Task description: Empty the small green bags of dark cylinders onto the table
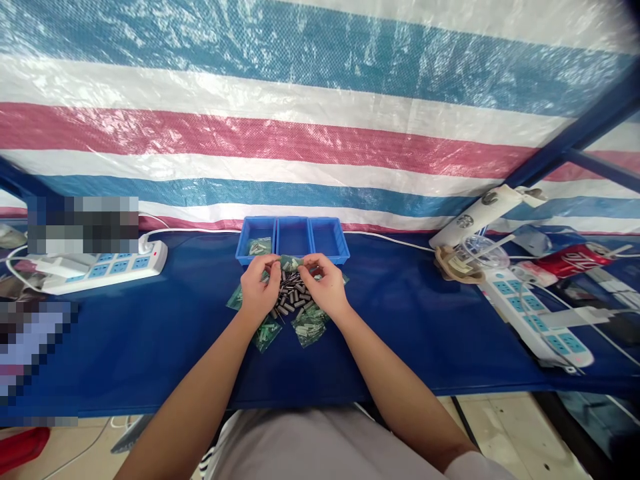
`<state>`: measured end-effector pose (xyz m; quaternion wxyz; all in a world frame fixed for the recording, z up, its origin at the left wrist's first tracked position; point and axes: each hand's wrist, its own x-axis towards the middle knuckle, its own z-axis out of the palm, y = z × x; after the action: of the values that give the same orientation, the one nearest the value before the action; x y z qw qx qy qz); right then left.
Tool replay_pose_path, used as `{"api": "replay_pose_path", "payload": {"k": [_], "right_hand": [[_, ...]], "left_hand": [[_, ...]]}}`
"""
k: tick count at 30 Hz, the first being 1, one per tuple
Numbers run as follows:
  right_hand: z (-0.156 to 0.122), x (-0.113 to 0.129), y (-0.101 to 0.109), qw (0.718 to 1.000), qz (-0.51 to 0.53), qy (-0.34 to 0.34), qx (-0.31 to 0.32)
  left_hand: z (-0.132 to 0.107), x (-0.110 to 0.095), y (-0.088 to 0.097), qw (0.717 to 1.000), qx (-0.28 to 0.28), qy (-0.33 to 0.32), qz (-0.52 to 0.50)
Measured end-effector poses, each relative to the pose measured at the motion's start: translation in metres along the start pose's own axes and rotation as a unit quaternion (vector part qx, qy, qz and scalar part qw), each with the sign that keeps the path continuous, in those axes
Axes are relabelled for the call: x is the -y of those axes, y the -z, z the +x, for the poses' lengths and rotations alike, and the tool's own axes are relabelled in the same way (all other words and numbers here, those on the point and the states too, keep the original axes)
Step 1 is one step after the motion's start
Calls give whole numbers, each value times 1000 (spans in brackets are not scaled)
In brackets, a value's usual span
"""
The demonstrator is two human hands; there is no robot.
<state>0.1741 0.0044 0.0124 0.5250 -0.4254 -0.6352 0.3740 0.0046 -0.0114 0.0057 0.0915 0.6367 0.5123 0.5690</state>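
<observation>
Between my two hands is a small green-tinted plastic bag [290, 265], pinched at its left side by my left hand [261, 285] and at its right side by my right hand [324, 283]. Beneath it lies a pile of small dark metal pins [291, 295] on the blue table. Around the pile are more plastic bags holding small metal parts, one at the front right [309, 325] and one at the front left [267, 333]. Just behind my hands stands a blue three-compartment tray [347, 249]. Its left compartment holds a bag of parts [260, 247].
On the left is a white power strip [127, 267] with plugs and cables. To the right are a second power strip [537, 320], a red cola can [575, 260], a clear plastic cup [483, 252] and a white paper bag [475, 217]. A striped sheet [300, 140] hangs behind the table.
</observation>
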Motion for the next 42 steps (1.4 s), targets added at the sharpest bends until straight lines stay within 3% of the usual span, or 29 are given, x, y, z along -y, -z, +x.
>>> {"api": "replay_pose_path", "payload": {"k": [42], "right_hand": [[-4,7,-5,999,-17,-15,38]], "left_hand": [[1,6,-1,999,21,28,-10]]}}
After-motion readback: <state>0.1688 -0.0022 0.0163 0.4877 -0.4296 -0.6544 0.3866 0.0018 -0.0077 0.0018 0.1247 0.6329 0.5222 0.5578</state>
